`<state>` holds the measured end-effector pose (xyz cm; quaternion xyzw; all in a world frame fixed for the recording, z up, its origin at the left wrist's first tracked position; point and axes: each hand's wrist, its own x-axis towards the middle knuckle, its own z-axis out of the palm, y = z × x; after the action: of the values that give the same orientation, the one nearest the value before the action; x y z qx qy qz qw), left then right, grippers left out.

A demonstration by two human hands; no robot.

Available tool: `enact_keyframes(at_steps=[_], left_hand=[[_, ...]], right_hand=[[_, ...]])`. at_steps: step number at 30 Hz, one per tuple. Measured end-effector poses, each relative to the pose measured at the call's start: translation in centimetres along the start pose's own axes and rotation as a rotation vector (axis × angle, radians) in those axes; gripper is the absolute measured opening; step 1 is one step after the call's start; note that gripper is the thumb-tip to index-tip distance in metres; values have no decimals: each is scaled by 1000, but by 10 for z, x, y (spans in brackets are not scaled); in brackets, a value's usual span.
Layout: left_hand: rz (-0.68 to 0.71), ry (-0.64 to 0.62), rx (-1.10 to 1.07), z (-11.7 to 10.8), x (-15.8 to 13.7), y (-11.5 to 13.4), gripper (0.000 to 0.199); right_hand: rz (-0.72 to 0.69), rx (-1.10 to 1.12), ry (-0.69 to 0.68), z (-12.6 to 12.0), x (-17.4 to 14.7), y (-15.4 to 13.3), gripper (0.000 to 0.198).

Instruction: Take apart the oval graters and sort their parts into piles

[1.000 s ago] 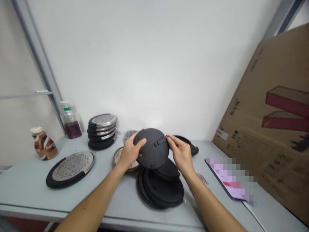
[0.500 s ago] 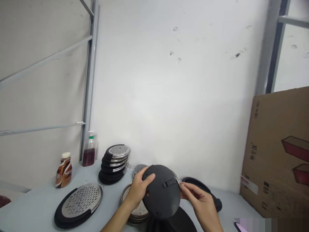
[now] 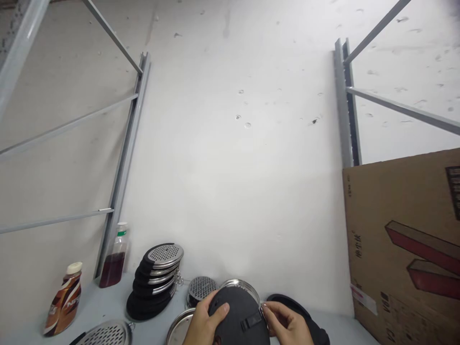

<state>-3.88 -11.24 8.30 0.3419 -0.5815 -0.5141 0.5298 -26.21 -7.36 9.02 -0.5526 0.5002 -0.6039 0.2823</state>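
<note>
A round black disc (image 3: 235,316) with a small raised clip (image 3: 251,321) on its face is held up at the bottom of the view, its lower part cut off. My left hand (image 3: 206,321) grips its left side, thumb on the face and fingers behind. At the right edge, my right hand (image 3: 285,323) pinches a small thin metal piece (image 3: 261,306) close to the rim. Behind the disc's top shows a shiny metal rim (image 3: 239,282); whether it belongs to the held disc I cannot tell.
Left stands a stack of round black-edged graters (image 3: 156,282), with another perforated grater (image 3: 106,333) in front. Two bottles, brown-labelled (image 3: 64,299) and dark red (image 3: 113,263), stand further left. Behind are a perforated metal disc (image 3: 201,289) and black part (image 3: 291,306). A large carton (image 3: 402,249) stands right.
The view has tilted upward, so the table things sit lower in the picture. Both hands keep their hold on the black disc and its edge.
</note>
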Motion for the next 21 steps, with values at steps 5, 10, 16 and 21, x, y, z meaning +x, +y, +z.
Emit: enact_keyframes(at_steps=[5, 10, 16, 21], left_hand=[[-16, 55, -31, 0, -4, 8, 55], [-11, -33, -40, 7, -10, 10, 50], [19, -42, -25, 6, -7, 4, 45], [-13, -52, -43, 5, -6, 0, 42]], right_hand=[[24, 90, -102, -5, -2, -12, 45], [-13, 0, -107, -4, -2, -4, 39], [118, -82, -224, -12, -3, -3, 33], [208, -26, -213, -8, -5, -4, 31]])
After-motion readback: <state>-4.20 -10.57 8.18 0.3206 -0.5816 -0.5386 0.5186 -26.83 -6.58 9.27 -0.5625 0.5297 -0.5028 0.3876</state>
